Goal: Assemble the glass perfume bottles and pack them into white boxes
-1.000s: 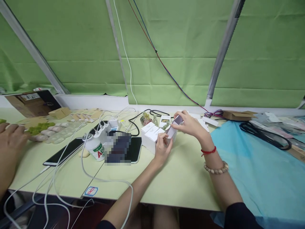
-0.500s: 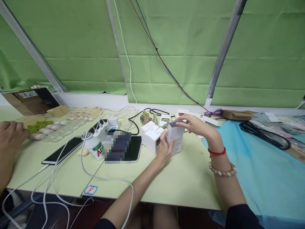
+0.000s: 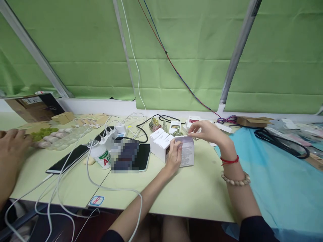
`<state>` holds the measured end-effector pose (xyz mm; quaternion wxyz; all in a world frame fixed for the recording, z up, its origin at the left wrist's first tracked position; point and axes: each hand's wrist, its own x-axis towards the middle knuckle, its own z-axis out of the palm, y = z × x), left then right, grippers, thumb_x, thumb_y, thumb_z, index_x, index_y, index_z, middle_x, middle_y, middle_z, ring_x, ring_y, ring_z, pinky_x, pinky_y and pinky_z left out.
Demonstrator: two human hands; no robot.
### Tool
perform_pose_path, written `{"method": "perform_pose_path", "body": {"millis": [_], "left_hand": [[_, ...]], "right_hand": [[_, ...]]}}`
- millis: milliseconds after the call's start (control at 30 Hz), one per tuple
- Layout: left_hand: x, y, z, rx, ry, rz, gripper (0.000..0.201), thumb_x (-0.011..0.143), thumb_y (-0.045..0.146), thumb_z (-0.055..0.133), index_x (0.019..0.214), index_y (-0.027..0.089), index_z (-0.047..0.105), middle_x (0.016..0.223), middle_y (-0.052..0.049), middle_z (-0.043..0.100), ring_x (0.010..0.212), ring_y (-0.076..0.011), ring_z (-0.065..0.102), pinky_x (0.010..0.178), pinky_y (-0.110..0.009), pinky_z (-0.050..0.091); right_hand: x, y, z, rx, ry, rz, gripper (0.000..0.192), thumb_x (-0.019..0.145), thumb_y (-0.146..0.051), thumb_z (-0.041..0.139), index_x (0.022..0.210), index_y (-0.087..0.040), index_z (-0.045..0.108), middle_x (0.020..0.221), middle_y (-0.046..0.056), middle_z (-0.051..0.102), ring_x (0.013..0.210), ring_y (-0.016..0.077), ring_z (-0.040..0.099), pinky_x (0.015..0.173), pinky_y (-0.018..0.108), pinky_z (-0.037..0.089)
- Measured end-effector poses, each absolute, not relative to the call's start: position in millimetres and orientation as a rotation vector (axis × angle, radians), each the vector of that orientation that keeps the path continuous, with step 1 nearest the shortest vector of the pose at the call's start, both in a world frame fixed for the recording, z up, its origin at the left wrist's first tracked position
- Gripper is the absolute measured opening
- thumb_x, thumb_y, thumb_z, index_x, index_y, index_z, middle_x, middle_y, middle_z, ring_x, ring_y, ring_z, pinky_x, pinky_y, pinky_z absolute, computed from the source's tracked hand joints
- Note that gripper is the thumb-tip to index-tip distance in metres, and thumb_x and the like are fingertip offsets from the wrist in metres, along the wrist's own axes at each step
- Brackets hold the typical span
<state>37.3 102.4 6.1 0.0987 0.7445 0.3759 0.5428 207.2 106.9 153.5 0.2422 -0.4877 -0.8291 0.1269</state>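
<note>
A small white cardboard box (image 3: 187,155) with printed text on its side stands upright on the table. My left hand (image 3: 173,157) is wrapped round its left side, with fingers at the upper edge. My right hand (image 3: 205,132), wearing a red cord and a beaded bracelet at the wrist, pinches the box's top right edge, where a pale inner flap shows. Just left of the box are two white boxes (image 3: 159,143) side by side, touching or nearly touching my left fingers. Small glass bottles (image 3: 177,131) with clear and yellowish tops stand behind.
Another person's hand (image 3: 13,144) rests at the left by a clear tray (image 3: 63,139). A white bottle (image 3: 103,157), power adapters, a tablet (image 3: 143,158) and loose white cables (image 3: 113,189) lie left of me. Blue sheeting (image 3: 272,174) covers the right side, with a black cable coil (image 3: 280,143).
The box has turned and tipped so its printed side faces me more. My right fingers have closed from spread over its top to a pinch at its edge.
</note>
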Motion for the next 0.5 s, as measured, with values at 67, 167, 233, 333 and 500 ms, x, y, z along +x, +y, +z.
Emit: {"method": "perform_pose_path", "body": {"millis": [67,167,233,333,500], "left_hand": [[38,102,8,2.156,1.101,1.640,0.016,0.092,0.024,0.029,0.100,0.022,0.043,0.103,-0.007,0.046,0.096,-0.0148,0.050,0.084,-0.030,0.041],[38,102,7,2.146,1.078,1.649,0.013,0.092,0.025,0.030,0.096,0.021,0.042,0.103,-0.008,0.047,0.099,-0.0157,0.050,0.085,-0.031,0.040],[39,102,6,2.163,1.073,1.613,0.013,0.092,0.026,0.030,0.095,0.021,0.042,0.107,-0.009,0.047,0.104,-0.0165,0.048,0.088,-0.032,0.039],[38,102,6,2.148,1.071,1.580,0.012,0.092,0.025,0.029,0.094,0.022,0.041,0.113,-0.010,0.047,0.113,-0.0167,0.046,0.092,-0.033,0.037],[37,101,8,2.191,1.112,1.435,0.020,0.086,0.034,0.047,0.100,0.022,0.037,0.132,-0.013,0.031,0.123,-0.0209,0.038,0.096,-0.038,0.036]], "right_hand": [[215,104,157,-1.374,-2.240,0.353,0.014,0.074,-0.032,0.059,0.073,-0.020,0.067,0.079,0.002,0.068,0.071,0.0152,0.061,0.059,0.023,0.042],[222,100,161,-1.435,-2.261,0.432,0.013,0.072,-0.030,0.060,0.074,-0.020,0.068,0.076,0.003,0.068,0.069,0.0158,0.061,0.055,0.022,0.043],[223,98,162,-1.456,-2.286,0.475,0.013,0.072,-0.028,0.059,0.076,-0.021,0.069,0.076,0.003,0.069,0.066,0.0153,0.061,0.051,0.022,0.042],[221,94,162,-1.465,-2.329,0.543,0.014,0.072,-0.024,0.058,0.076,-0.021,0.071,0.077,0.003,0.069,0.065,0.0150,0.061,0.048,0.021,0.042],[219,89,156,-1.603,-2.428,0.801,0.026,0.067,-0.022,0.062,0.092,-0.024,0.071,0.084,0.005,0.068,0.059,0.0151,0.061,0.046,0.023,0.046]]}}
